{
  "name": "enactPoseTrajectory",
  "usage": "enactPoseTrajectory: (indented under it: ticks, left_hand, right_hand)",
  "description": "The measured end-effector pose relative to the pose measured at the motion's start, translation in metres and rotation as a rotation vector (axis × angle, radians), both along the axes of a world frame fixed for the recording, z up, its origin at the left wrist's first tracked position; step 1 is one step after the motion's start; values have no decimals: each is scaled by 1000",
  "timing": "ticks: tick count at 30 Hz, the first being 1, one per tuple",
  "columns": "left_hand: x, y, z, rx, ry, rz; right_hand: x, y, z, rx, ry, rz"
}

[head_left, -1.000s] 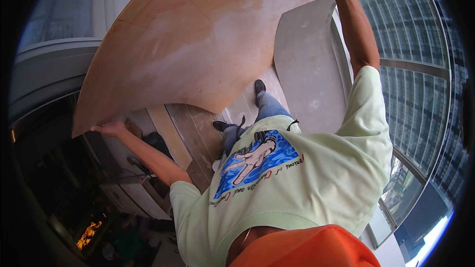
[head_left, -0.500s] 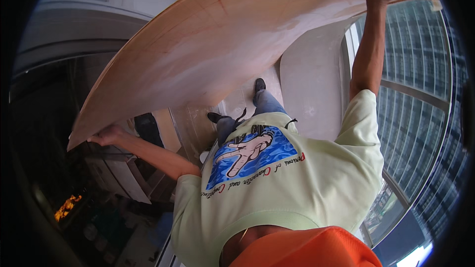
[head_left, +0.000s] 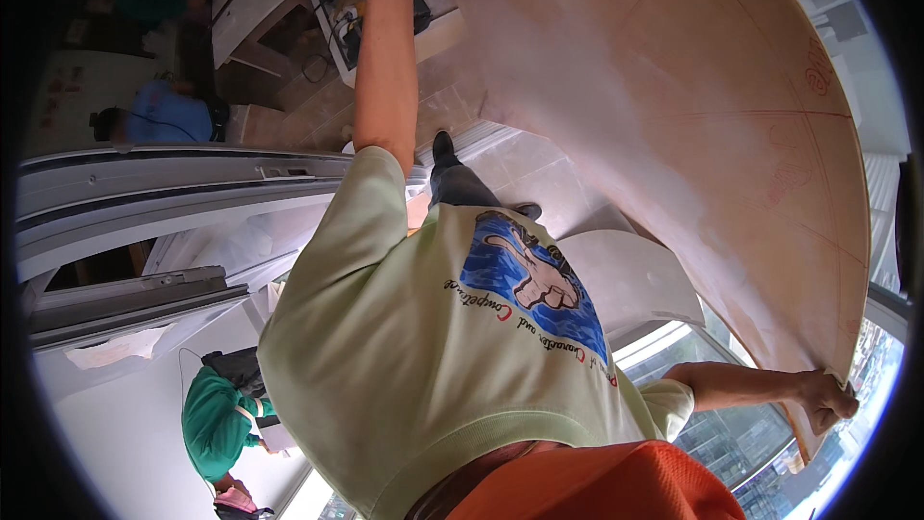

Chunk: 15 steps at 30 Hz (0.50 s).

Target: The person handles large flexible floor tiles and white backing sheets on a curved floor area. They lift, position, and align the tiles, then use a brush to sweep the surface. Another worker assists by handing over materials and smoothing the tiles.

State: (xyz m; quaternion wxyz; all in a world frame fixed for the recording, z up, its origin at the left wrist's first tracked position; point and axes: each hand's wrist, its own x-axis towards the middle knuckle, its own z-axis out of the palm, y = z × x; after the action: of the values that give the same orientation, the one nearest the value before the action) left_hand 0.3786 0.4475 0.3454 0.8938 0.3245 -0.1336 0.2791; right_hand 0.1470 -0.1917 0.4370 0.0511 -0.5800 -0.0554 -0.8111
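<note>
A large plywood sheet (head_left: 712, 106) with red marker lines and a pale, dusty face spans the upper right. At its lower corner, my right hand (head_left: 828, 401) is closed around the edge. My left arm (head_left: 387, 67) reaches straight up to the top border of the picture, and the hand lies beyond it, so its grip is hidden. The sheet stands tilted in front of me, with its near edge curving down toward my right hand.
A person in green (head_left: 219, 419) is at lower left, another in blue (head_left: 173, 114) at upper left. Sliding-door rails (head_left: 173, 195) run along the left. Tools and cables lie on a worktop (head_left: 445, 31). A grey curved panel (head_left: 630, 279) and windows (head_left: 722, 414) are at right.
The sheet has swung from across the upper left to the upper right as my body turned. My right hand has come down; my left has moved up past the picture's border.
</note>
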Motion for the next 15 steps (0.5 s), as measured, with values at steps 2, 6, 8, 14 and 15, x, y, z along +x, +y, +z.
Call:
enactPoseTrajectory:
  ticks: [2,6,8,14,15]
  left_hand:
    - [-3,14,7,94,-30,113]
    - [4,55,-7,209,-123,222]
    - [3,85,-15,105,-175,46]
    - [-11,80,-9,403,-52,281]
    - [-6,80,-7,439,-93,356]
  right_hand:
    - [0,9,8,72,-15,49]
    - [4,31,12,45,-35,-9]
    - [10,29,13,-30,-64,69]
    - [42,62,11,-21,89,68]
    - [51,43,10,-52,87,117]
